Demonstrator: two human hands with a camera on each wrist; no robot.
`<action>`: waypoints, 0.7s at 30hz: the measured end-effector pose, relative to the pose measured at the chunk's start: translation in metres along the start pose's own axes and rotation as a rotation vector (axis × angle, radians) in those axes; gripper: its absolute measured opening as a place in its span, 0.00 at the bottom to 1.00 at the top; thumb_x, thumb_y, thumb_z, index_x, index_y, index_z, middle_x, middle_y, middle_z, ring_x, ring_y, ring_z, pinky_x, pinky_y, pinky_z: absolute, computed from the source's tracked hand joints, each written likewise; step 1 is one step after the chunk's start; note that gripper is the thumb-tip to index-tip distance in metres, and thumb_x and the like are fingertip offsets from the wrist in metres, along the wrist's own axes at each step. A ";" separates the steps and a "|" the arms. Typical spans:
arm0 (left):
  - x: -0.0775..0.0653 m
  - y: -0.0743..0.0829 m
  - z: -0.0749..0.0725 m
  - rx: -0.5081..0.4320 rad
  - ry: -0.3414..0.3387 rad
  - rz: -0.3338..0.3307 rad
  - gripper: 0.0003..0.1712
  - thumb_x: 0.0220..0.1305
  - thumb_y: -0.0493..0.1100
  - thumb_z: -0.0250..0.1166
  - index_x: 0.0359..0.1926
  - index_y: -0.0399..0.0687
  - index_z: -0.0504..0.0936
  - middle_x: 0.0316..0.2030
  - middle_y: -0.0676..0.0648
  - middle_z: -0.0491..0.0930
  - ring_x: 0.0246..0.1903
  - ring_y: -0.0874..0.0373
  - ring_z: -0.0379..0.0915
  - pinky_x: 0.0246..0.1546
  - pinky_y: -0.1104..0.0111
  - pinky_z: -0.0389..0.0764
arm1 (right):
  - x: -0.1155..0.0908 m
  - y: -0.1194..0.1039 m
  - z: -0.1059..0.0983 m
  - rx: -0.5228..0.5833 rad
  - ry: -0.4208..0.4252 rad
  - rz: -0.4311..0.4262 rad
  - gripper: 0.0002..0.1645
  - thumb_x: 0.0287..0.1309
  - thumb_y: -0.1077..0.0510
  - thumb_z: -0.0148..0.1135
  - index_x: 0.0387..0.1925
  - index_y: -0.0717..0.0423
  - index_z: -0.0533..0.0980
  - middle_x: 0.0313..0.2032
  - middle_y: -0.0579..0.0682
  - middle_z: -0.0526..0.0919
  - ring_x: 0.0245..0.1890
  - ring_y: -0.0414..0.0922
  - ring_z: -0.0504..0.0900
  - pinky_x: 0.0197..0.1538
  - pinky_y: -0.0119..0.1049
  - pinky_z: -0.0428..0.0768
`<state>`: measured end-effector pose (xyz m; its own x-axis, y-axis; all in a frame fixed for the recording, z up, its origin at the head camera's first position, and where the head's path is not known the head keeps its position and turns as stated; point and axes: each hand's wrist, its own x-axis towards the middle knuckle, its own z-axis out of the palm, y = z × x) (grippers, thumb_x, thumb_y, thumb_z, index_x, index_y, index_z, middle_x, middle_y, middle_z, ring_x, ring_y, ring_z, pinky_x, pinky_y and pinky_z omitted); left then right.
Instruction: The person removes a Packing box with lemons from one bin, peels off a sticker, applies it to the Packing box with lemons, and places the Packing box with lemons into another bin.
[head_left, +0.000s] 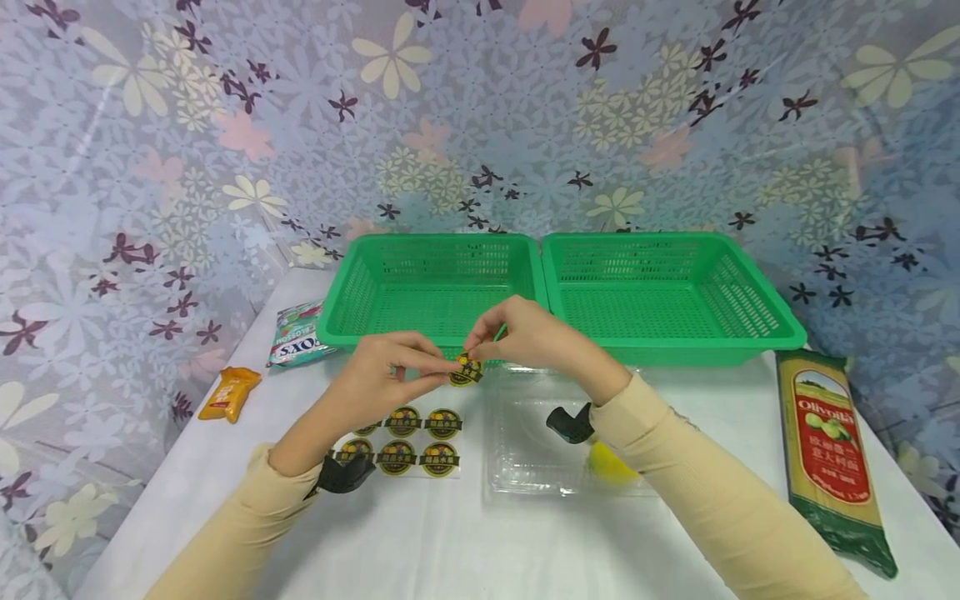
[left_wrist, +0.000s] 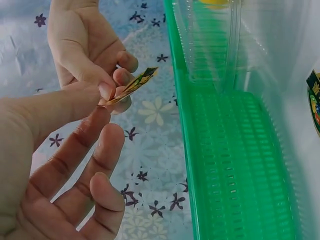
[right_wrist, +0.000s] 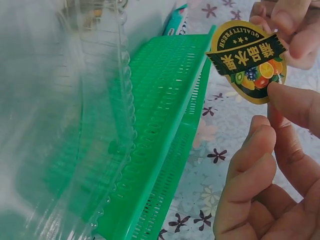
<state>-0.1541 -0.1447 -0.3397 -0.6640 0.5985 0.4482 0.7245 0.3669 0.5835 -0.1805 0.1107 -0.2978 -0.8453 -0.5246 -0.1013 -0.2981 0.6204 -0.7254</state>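
A round black-and-gold fruit sticker [right_wrist: 250,62] with Chinese lettering is held up between both hands. My left hand [head_left: 386,375] pinches one edge between thumb and index finger. The right hand [head_left: 517,333] has its thumb and index finger on another edge, seen close in the right wrist view. Seen from the left wrist, the sticker [left_wrist: 132,89] is almost edge-on. Below the left hand lies a sheet of matching stickers [head_left: 417,458], partly covered by that arm. Under the right forearm stands a clear plastic box [head_left: 525,450] with a yellow object [head_left: 611,463] inside.
Two green baskets [head_left: 435,340] [head_left: 675,342] stand side by side behind the hands. On the left are a teal FOX'S bag [head_left: 298,335] and a small orange packet [head_left: 229,393]. A long Olivoilà pasta pack [head_left: 832,450] lies at the right edge of the white-covered table [head_left: 480,550].
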 end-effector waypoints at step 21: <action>0.020 0.003 0.016 0.019 -0.047 -0.120 0.06 0.66 0.39 0.78 0.41 0.56 0.96 0.36 0.57 0.92 0.27 0.68 0.78 0.32 0.71 0.85 | -0.021 0.013 -0.003 0.023 0.080 -0.035 0.11 0.69 0.56 0.71 0.51 0.51 0.87 0.43 0.51 0.87 0.33 0.48 0.83 0.38 0.37 0.81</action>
<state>-0.1618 -0.1205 -0.3396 -0.7371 0.5821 0.3434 0.6440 0.4508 0.6181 -0.1680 0.1313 -0.3027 -0.8676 -0.4967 -0.0218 -0.3184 0.5888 -0.7429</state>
